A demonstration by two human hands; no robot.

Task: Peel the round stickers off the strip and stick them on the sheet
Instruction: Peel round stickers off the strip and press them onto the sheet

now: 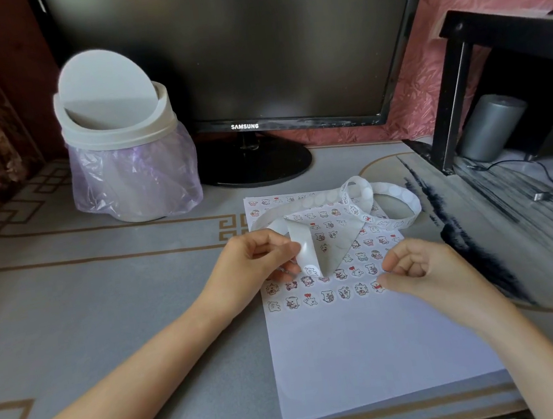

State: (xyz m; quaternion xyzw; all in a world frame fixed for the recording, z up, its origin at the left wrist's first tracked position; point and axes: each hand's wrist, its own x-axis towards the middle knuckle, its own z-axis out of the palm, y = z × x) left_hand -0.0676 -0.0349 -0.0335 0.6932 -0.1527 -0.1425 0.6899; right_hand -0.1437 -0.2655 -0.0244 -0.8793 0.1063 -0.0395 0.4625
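A white paper sheet (369,343) lies on the desk, its upper half covered with rows of round cartoon stickers. A long white backing strip (353,200) curls in loops over the sheet's top. My left hand (256,259) pinches the strip's near end, where one round sticker (311,270) sits. My right hand (419,268) has its fingers curled and presses its thumb on a sticker (376,287) at the right end of the lowest row.
A white swing-lid bin (122,137) with a purple bag stands at the back left. A black monitor (240,51) stands behind the sheet. A black shelf (499,56), a grey cylinder (491,126) and a cable (540,179) are on the right.
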